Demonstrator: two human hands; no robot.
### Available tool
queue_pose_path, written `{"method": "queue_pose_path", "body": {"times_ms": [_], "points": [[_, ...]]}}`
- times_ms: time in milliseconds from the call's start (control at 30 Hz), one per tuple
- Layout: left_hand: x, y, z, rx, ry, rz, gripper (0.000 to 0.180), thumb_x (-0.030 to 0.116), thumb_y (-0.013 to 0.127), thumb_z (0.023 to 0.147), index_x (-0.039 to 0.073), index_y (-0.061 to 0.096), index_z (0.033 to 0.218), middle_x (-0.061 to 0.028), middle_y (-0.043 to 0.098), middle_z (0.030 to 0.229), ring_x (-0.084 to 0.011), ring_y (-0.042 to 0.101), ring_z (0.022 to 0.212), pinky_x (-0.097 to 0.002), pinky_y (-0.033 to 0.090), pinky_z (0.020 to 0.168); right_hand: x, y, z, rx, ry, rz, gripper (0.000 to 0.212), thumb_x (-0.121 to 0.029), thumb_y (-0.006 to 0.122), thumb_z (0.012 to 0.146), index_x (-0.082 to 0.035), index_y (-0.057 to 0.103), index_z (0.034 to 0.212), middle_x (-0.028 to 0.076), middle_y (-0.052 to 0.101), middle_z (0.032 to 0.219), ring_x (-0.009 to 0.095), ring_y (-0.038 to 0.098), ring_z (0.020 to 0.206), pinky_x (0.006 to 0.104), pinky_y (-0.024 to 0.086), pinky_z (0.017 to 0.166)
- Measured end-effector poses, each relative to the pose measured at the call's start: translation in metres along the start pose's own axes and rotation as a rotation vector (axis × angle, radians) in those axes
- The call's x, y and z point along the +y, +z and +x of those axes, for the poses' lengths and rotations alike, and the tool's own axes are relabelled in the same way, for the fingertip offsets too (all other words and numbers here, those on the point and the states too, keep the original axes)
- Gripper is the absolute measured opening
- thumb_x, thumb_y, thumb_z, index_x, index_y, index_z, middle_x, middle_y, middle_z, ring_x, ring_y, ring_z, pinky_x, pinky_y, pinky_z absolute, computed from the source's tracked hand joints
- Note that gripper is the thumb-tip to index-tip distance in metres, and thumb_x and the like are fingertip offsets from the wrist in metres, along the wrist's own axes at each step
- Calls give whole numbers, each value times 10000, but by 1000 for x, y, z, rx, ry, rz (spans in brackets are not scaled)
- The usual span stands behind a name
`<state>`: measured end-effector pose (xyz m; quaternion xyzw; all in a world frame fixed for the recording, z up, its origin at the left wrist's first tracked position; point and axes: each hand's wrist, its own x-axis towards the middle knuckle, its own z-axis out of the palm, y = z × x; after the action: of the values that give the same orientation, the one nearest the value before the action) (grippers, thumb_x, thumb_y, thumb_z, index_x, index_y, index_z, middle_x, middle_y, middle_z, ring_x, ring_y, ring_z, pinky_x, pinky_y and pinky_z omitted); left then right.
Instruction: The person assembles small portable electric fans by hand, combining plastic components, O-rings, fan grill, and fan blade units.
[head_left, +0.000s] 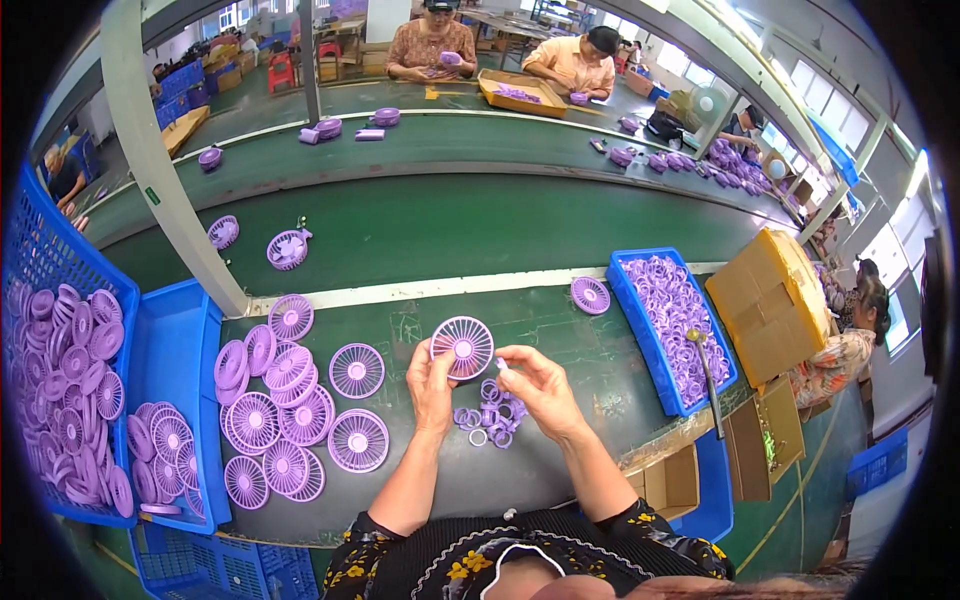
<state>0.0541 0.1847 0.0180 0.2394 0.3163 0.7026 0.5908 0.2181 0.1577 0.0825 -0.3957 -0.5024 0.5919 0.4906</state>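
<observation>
Along the bottom edge, from my remote seat, I see two flowered black sleeves [365, 555] and bare forearms over a dark green bench [400, 498]. My left hand [428, 395] holds a round purple grille [464, 347] above the bench, its grip clamped on the lower left part, thumb on the face. Just right of it, my right hand [545, 395] has its grip together, thumb and finger pinching a small pale piece [502, 364]; I cannot tell its exact shape. Below and between the hands, a loose heap of small purple rings [492, 412] lies on the bench.

To the left lie more grilles [285, 467], many overlapping. Beyond those stand a blue bin [172, 325] and a blue crate [62, 238], both holding grilles. To the right, a blue tray [640, 336] is full of purple rings, beside a carton [768, 310].

Farther off, past a white rail [420, 288], a green belt [480, 215] carries two purple fan parts [288, 250] at its left. Farthest away, across another belt [450, 141], one co-worker [430, 45] holds a purple part.
</observation>
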Motion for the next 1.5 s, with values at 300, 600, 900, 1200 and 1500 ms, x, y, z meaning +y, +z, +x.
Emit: {"method": "queue_pose_path", "body": {"times_ms": [300,600,900,1200,1500], "points": [[-3,-6,2,16,-50,-36,219,212,593,1022,31,627,1141,-48,676,1028,-112,674,889,-271,584,747,4,10,18,-48,105,158,278,-76,686,957,-65,610,1224,32,635,1136,107,644,959,255,530,833],[-4,-4,2,15,-74,0,255,251,587,1028,26,637,1137,-50,683,1016,-118,682,880,-270,586,741,6,14,29,-44,25,-31,302,-37,700,936,-45,606,1223,35,645,1121,100,664,925,248,549,813],[-11,-5,3,1,-49,50,268,282,579,1042,41,647,1138,-4,670,963,-51,629,787,-204,528,631,-1,28,40,18,-409,-757,246,-35,719,886,17,685,1123,117,687,1010,202,698,873,313,580,721],[-12,-6,1,-33,-20,162,309,290,585,1043,30,639,1201,-12,662,1005,-68,643,819,-224,562,673,-5,24,48,-35,-378,-991,230,-73,742,846,-26,724,1071,162,681,996,339,690,858,403,569,748],[-11,-8,0,-64,-125,101,316,270,556,1052,-9,640,1176,-72,698,999,-130,698,840,-293,628,710,20,3,55,-89,-651,-1006,212,-103,770,829,-44,753,1032,109,687,993,283,661,949,385,563,803]]}}
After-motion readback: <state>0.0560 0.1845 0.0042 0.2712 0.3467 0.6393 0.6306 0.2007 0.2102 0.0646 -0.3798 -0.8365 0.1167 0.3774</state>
